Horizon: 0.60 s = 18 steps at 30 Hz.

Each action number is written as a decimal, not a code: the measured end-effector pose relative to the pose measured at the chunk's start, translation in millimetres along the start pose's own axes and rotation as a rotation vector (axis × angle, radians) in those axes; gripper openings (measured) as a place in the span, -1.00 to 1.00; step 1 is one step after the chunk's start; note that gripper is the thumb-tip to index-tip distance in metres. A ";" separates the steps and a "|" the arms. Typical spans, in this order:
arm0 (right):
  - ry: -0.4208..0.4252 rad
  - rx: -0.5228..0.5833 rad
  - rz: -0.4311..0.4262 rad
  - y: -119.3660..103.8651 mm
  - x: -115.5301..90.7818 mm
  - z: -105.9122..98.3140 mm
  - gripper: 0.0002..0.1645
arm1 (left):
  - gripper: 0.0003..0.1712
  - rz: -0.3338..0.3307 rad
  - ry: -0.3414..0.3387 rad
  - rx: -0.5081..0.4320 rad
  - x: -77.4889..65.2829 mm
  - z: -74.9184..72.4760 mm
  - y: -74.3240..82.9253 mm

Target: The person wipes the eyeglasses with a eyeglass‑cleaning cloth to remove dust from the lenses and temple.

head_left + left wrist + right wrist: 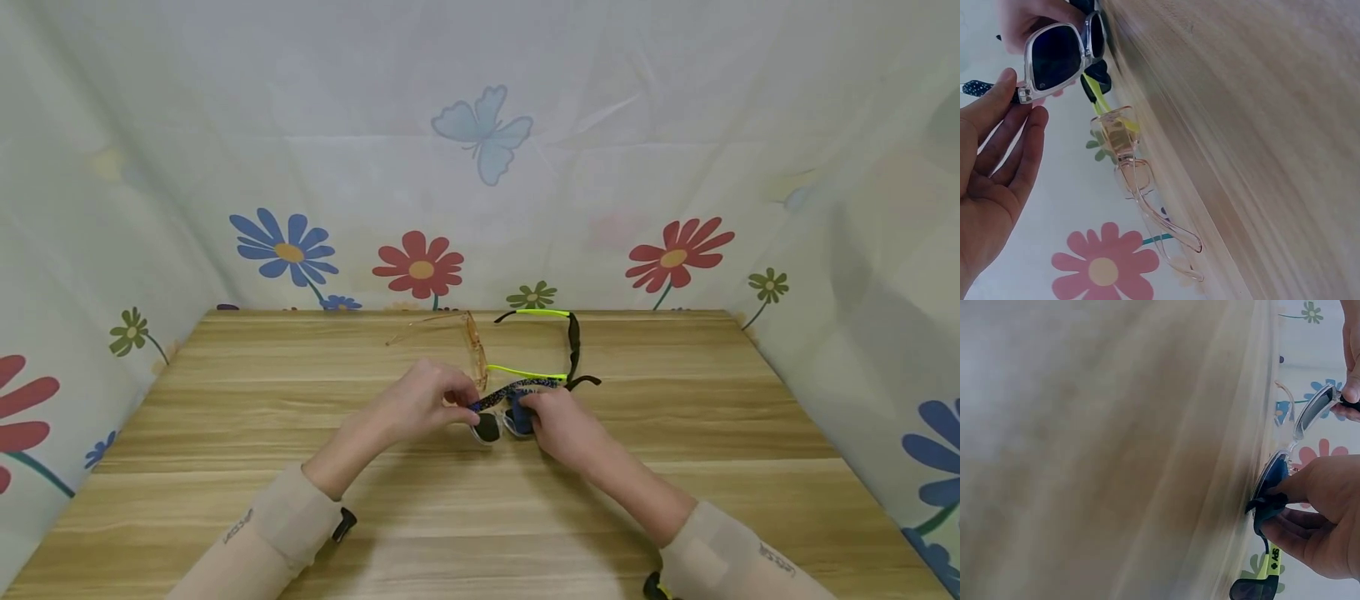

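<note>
We are holding the clear-framed sunglasses in front of us over the table, nearer to us than the amber glasses and the yellow-green and black glasses. With our left hand we are pinching the patterned temple close to its hinge, between thumb and fingers. With our right hand we are gripping a dark blue cloth at the lens on our right, and it seems that we are wiping this lens.

For doing it well, we should be supporting the frame nearer to the bridge, because by pulling on one hinge we are risking to bend it. We should be pressing softly, keeping cloth between skin and lens, and reaching also the corners along the rim.

Some things are staying unclear to us. Our right fingers are covering most of the cloth, so we are not seeing its full shape. In the head view the patterned temple is overlapping the glasses behind, and we are not managing to tell which dark tip is belonging to which pair. In the left wrist view the top edge is cutting our right hand. Whether the lower rim is touching the table, we cannot tell.
</note>
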State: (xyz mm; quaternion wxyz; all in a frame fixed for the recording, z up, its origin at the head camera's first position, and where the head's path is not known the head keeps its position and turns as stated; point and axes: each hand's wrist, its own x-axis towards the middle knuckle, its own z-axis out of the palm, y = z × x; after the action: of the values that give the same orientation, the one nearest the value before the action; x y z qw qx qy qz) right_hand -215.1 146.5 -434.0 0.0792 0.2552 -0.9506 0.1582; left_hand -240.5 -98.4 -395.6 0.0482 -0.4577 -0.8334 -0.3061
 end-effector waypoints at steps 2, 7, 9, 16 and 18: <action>0.013 0.001 -0.003 -0.4 -2.2 -0.6 -0.81 | -0.87 0.009 -0.004 0.014 0.1 0.0 0.1; 0.061 -0.029 -0.040 -0.2 -8.6 -4.7 -0.79 | -0.86 0.011 -0.021 0.052 -0.1 -1.1 3.0; 0.075 -0.065 -0.069 0.1 -10.8 -7.2 -0.77 | -0.86 0.016 -0.030 0.059 -0.1 -1.7 4.3; 0.128 -0.061 -0.116 3.9 -13.3 -13.0 -0.77 | -0.87 0.060 -0.039 0.055 -0.4 -2.2 6.0; 0.117 -0.055 -0.120 5.9 -13.0 -14.6 -0.77 | -0.86 0.064 -0.028 0.057 -1.3 -2.2 5.7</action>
State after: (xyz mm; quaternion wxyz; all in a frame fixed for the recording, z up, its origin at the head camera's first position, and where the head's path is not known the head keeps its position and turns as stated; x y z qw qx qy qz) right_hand -206.0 162.4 -424.9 0.1509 0.2996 -0.9314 0.1416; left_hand -235.7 -98.4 -391.6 0.0594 -0.4868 -0.8272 -0.2744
